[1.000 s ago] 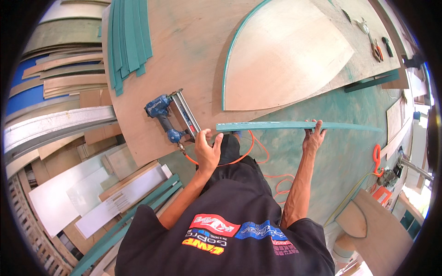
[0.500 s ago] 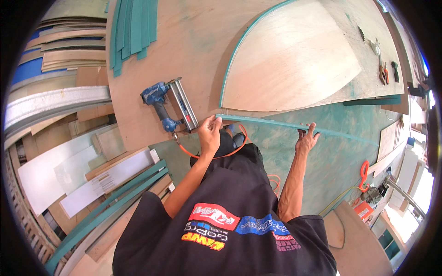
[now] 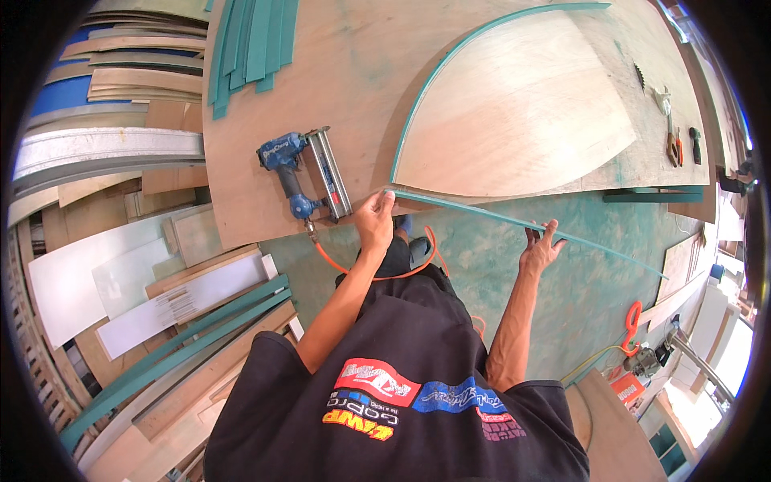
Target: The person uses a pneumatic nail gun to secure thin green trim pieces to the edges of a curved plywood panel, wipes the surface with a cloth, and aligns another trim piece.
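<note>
A long, thin teal strip (image 3: 466, 206) spans both hands, slanting down to the right past the table's near edge. My left hand (image 3: 375, 222) pinches its left end right by the near-left corner of a curved plywood panel (image 3: 514, 104); whether they touch I cannot tell. Farther along, my right hand (image 3: 542, 247) holds the strip between thumb and fingers. The panel lies flat, with another teal strip (image 3: 431, 79) bordering its curved left and far edge. Left of my left hand, a blue nail gun (image 3: 287, 170) rests on the table, its orange hose (image 3: 333, 263) hanging over the edge.
Several teal strips (image 3: 250, 44) are stacked at the worktable's (image 3: 345, 64) far left. Pliers (image 3: 671, 145) and other hand tools lie at its right. Boards and a metal beam (image 3: 112, 145) occupy the left side. An orange hook-shaped thing (image 3: 633, 325) stands out at the lower right.
The strip's left end has come closer to the panel's corner, and its right end has dropped. It now shows a thinner side. Both hands keep hold; the whole view has shifted slightly.
</note>
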### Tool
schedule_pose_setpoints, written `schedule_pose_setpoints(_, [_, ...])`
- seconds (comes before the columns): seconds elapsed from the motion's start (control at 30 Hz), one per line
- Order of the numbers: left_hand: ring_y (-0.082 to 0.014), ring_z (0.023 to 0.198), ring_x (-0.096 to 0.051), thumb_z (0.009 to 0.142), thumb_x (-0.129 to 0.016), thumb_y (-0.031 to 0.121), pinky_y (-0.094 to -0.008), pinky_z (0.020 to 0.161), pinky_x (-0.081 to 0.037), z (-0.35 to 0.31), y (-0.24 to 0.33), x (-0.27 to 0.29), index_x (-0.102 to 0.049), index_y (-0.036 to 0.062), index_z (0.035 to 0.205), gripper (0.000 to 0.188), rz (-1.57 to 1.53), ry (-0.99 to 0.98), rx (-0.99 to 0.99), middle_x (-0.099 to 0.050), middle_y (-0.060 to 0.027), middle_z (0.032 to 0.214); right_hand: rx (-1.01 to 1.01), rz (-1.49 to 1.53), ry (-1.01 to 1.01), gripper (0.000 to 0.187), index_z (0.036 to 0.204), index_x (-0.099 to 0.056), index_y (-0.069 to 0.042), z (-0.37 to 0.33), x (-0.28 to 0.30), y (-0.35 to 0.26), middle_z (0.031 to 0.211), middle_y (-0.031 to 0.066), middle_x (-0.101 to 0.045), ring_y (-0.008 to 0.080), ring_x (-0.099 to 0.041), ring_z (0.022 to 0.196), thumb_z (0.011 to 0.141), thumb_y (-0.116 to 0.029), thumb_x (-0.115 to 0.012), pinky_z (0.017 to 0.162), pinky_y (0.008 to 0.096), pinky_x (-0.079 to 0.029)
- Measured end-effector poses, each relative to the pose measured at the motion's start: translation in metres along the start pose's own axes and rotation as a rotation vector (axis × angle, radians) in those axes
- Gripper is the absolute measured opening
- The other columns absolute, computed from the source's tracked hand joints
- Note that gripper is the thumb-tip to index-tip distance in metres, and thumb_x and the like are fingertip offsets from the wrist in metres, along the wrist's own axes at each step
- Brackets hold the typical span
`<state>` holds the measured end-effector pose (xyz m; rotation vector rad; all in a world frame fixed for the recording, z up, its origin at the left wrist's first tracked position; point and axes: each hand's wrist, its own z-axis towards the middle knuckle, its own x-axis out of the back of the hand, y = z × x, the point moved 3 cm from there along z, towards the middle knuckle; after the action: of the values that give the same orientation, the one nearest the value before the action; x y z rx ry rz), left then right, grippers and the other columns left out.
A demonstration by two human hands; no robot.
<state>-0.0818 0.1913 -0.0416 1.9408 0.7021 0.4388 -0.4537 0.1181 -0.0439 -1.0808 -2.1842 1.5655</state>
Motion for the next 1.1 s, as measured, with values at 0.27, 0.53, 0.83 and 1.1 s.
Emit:
schedule_pose_setpoints(0.27, [-0.0147,0.093,-0.065,0.098,-0.062,0.014,-0.0325,0.089,-0.057,0.000,0.001,-0.008,-0.065,-0.0111,0.112,0.029,-0.193,0.057,0.056,-0.068,-0.0097,0.103,-0.060,0.062,-0.091,0.114,0.156,0.017,-0.016,-0.005,0.002,-0.004,0.102,0.0100,-0.060,0.0316,-0.065,0.092,0.089,-0.020,-0.076,0.080,0.0454,-0.059])
schedule_pose_setpoints(0.53, [-0.0200,0.096,-0.066,0.099,-0.059,0.012,-0.0348,0.092,-0.058,-0.003,0.000,-0.013,-0.061,-0.0146,0.115,0.031,-0.255,0.091,0.128,-0.065,-0.0143,0.108,-0.062,0.011,-0.110,0.106,0.158,0.009,-0.019,0.002,-0.018,-0.018,0.104,0.0103,-0.059,0.0304,-0.066,0.089,0.091,-0.015,-0.073,0.077,0.0447,-0.058])
schedule_pose_setpoints(0.83, [-0.0217,0.095,-0.066,0.099,-0.057,0.011,-0.0357,0.093,-0.057,-0.005,0.005,-0.015,-0.062,-0.0148,0.110,0.028,-0.265,0.100,0.135,-0.064,-0.0149,0.107,-0.101,-0.016,-0.132,0.104,0.158,0.010,-0.021,0.010,-0.020,-0.016,0.101,0.0088,-0.061,0.0297,-0.067,0.088,0.093,-0.013,-0.071,0.076,0.0437,-0.058])
schedule_pose_setpoints(1.1, [-0.0180,0.094,-0.066,0.099,-0.057,0.009,-0.0359,0.093,-0.058,0.002,0.006,-0.011,-0.061,-0.0146,0.113,0.028,-0.286,0.023,0.088,-0.066,-0.0138,0.103,-0.095,0.050,-0.121,0.103,0.158,0.007,-0.021,0.003,-0.008,-0.010,0.104,0.0108,-0.060,0.0334,-0.066,0.092,0.091,-0.013,-0.072,0.079,0.0460,-0.059])
